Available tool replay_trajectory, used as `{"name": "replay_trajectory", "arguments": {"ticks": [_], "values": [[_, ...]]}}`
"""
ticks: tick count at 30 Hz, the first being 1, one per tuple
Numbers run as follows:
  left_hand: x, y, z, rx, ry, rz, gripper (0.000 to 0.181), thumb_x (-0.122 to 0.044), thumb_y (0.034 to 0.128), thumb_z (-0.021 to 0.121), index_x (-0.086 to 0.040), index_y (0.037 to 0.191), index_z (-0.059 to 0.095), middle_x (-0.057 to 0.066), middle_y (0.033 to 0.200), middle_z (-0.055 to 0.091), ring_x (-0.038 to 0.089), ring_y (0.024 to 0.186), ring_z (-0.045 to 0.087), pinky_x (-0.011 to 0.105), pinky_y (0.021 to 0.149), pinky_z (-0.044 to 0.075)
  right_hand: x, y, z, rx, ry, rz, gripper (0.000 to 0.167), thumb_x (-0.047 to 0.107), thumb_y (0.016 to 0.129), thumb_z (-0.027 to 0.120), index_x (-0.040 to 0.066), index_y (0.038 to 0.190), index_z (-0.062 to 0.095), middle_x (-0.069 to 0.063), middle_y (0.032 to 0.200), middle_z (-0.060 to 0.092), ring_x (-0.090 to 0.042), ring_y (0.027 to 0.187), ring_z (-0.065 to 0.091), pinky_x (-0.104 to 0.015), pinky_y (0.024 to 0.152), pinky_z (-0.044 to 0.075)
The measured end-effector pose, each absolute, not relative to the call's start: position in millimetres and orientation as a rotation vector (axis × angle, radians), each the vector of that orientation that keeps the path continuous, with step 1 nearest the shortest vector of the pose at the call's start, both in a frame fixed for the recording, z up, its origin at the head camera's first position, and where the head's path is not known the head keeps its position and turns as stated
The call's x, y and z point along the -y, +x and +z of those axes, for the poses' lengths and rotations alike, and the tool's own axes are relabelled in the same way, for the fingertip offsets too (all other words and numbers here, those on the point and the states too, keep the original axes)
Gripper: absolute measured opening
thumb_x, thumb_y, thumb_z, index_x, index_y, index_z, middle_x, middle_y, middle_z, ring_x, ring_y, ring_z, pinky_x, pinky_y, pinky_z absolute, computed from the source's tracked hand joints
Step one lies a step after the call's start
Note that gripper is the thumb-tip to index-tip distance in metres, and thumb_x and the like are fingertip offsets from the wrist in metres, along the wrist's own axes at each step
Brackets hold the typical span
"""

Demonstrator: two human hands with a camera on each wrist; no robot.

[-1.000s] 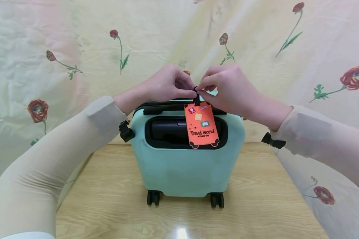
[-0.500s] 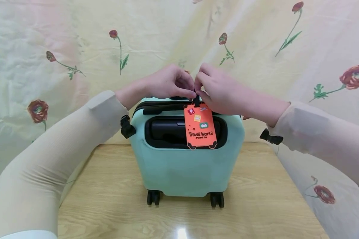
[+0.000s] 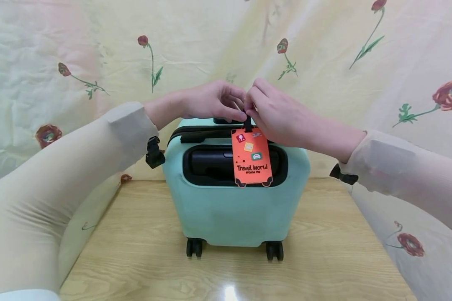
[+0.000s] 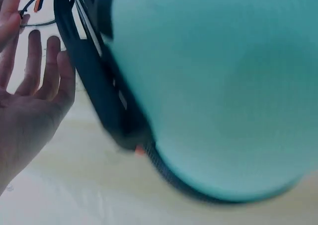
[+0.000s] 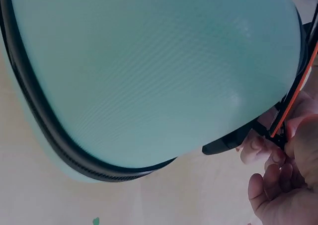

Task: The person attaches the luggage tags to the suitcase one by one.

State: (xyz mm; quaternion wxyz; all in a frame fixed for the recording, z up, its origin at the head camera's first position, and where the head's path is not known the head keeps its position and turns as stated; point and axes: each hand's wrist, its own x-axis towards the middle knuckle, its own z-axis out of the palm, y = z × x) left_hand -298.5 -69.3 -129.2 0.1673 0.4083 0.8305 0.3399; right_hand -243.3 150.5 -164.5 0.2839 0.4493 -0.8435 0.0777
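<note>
From where I stand, the orange tag [image 3: 251, 156] hangs just above the middle of the head view, in front of the black recess [image 3: 207, 177] of the mint case [image 3: 233, 213]. Its long axis runs close to upright, the foot swung slightly to the right; the strap end points up, the end drawn with little wheels points down, and the printed side faces out with "Travel World" reading the right way up. Both hands meet at the black strap [image 3: 247, 124] over it. The left hand [image 3: 211, 100] comes in from the left and pinches the strap lightly between thumb and forefinger, its other fingers loose and partly spread, as the left wrist view shows too. The right hand [image 3: 278, 113] comes in from the right, thumb and forefinger drawn together on the strap and the remaining fingers bent; exactly what those tips press is hidden. In the right wrist view the tag is only a thin orange edge slanting at the right side. The case stands upright on its black wheels [image 3: 193, 247], on a wooden table [image 3: 324, 251], with a flowered cloth [image 3: 109, 25] filling the upper part of the head view.
</note>
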Motion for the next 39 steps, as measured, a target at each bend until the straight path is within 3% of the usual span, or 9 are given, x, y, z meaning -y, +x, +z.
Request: {"name": "replay_trajectory", "arguments": {"ticks": [9, 17, 23, 27, 32, 39], "values": [[68.6, -298.9, -120.9, -2.444, 1.308, 0.694, 0.023, -0.019, 0.1017, 0.073, -0.012, 0.124, 0.07, 0.004, 0.119, 0.076, 0.017, 0.109, 0.072, 0.037, 0.096, 0.059, -147.1, -237.8, -164.2, 2.352, 1.167, 0.254, 0.004, -0.003, 0.105, 0.051, -0.006, 0.105, 0.053, -0.017, 0.101, 0.045, -0.027, 0.087, 0.048, -0.033, 0.07, 0.043], [63.9, -298.6, -120.3, -2.505, 1.362, 0.611, 0.022, -0.018, 0.0997, 0.076, -0.01, 0.12, 0.073, 0.005, 0.109, 0.079, 0.02, 0.101, 0.074, 0.031, 0.092, 0.057, -150.0, -235.8, -161.3, 2.399, 1.138, 0.397, 0.003, -0.005, 0.105, 0.051, -0.004, 0.106, 0.053, -0.017, 0.104, 0.049, -0.028, 0.095, 0.052, -0.037, 0.079, 0.046], [64.5, -298.8, -122.1, -2.525, 1.406, 0.58, 0.013, -0.02, 0.0994, 0.077, -0.012, 0.11, 0.074, 0.007, 0.094, 0.078, 0.028, 0.089, 0.07, 0.029, 0.082, 0.054, -155.2, -239.0, -161.7, 2.294, 1.19, 0.397, 0.009, -0.002, 0.099, 0.065, -0.002, 0.106, 0.06, -0.014, 0.099, 0.065, -0.024, 0.083, 0.062, -0.035, 0.075, 0.051], [63.3, -297.4, -123.2, -2.505, 1.421, 0.607, 0.015, -0.019, 0.1001, 0.076, -0.012, 0.113, 0.074, 0.006, 0.094, 0.079, 0.023, 0.088, 0.073, 0.031, 0.084, 0.056, -157.4, -240.3, -161.6, 2.228, 1.199, 0.376, 0.008, -0.003, 0.095, 0.07, 0.0, 0.1, 0.066, -0.012, 0.095, 0.07, -0.021, 0.077, 0.066, -0.035, 0.071, 0.055], [57.0, -289.1, -127.8, -2.575, 1.424, 0.653, 0.023, -0.022, 0.0949, 0.082, -0.014, 0.115, 0.075, 0.001, 0.098, 0.081, 0.014, 0.086, 0.074, 0.03, 0.087, 0.058, -158.5, -234.7, -159.7, 2.214, 1.145, 0.381, 0.006, -0.003, 0.093, 0.07, 0.003, 0.095, 0.069, -0.008, 0.088, 0.074, -0.019, 0.073, 0.069, -0.036, 0.069, 0.055], [49.4, -269.3, -137.6, -2.74, 1.3, 0.917, 0.018, -0.015, 0.0882, 0.087, -0.01, 0.104, 0.08, 0.007, 0.09, 0.081, 0.015, 0.08, 0.076, 0.027, 0.079, 0.06, -156.5, -229.1, -156.7, 2.331, 1.011, 0.412, 0.008, 0.006, 0.095, 0.065, 0.002, 0.089, 0.068, -0.008, 0.078, 0.075, -0.018, 0.066, 0.068, -0.031, 0.063, 0.051]]}}
